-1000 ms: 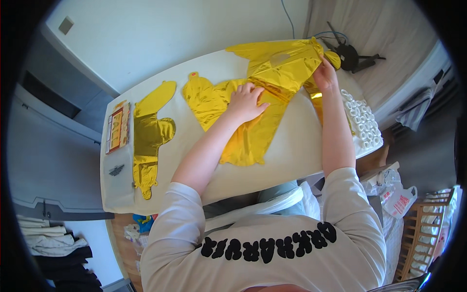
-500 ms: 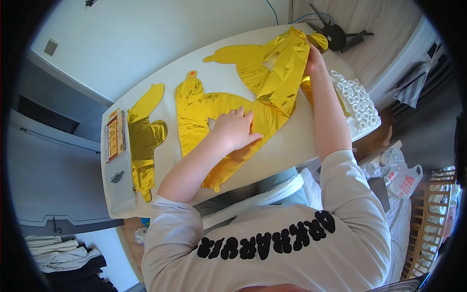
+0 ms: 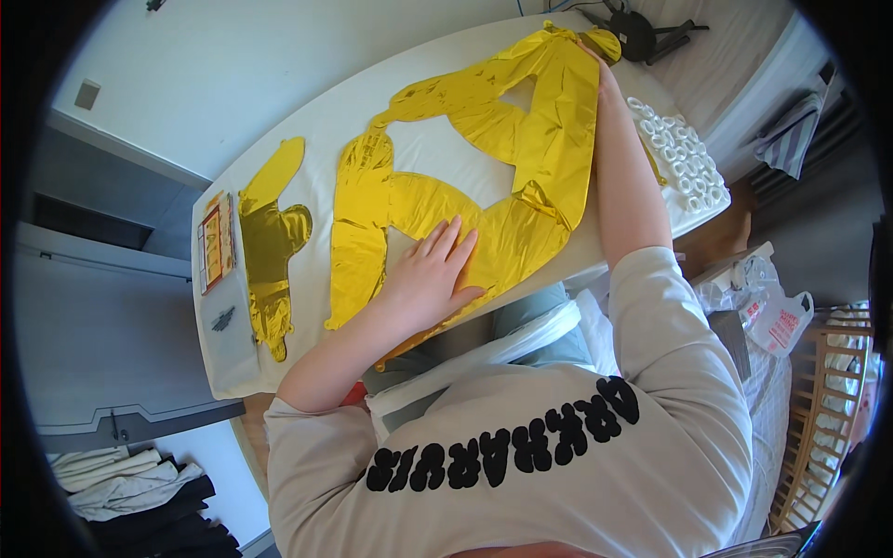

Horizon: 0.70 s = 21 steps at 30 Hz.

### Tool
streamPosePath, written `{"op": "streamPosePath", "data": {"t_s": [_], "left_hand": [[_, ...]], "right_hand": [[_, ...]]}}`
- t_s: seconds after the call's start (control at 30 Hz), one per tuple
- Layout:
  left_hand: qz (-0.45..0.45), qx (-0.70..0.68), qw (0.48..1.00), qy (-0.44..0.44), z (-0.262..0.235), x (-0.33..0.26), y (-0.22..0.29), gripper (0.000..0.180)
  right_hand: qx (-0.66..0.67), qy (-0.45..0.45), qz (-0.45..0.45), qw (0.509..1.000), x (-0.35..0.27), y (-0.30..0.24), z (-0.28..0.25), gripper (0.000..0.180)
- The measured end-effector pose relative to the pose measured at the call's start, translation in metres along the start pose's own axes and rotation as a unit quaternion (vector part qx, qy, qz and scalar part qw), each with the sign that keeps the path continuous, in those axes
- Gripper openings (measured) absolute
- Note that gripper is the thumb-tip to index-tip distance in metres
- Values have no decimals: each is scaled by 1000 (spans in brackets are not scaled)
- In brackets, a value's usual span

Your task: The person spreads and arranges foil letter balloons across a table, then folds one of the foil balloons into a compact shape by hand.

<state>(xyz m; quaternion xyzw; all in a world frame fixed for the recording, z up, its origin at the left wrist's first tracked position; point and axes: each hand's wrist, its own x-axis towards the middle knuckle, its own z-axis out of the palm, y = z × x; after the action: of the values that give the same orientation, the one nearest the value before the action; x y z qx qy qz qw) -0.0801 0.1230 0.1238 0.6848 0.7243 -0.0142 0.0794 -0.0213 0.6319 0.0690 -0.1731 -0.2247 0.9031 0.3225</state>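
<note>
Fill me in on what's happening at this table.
A person is spreading a large gold foil balloon flat on a white table. The left hand presses its near end with open palm; the right hand holds its far end. Another flat gold balloon lies to the left, beside a printed packet.

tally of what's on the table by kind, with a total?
Large gold foil balloon, spread flat: 1
Smaller gold foil balloon, at the left: 1
Flat printed packet: 1
White tray of rings: 1
Small dark item, too small to tell: 1
Total: 5
</note>
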Motion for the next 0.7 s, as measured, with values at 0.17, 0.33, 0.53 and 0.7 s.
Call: {"op": "streamPosePath", "data": {"t_s": [0.17,0.33,0.53,0.7], "left_hand": [[13,-9,999,38,7,-9,1,83],[2,-30,999,45,1,-15,6,83],[-2,-32,998,44,1,-22,7,82],[3,-38,998,48,0,-22,7,81]], "right_hand": [[1,-23,-44,999,-4,-9,-7,35],[-6,-42,-67,997,-30,-13,-9,33],[-5,-69,-89,994,-69,2,-6,32],[-8,-87,-113,990,-97,6,-2,31]]}}
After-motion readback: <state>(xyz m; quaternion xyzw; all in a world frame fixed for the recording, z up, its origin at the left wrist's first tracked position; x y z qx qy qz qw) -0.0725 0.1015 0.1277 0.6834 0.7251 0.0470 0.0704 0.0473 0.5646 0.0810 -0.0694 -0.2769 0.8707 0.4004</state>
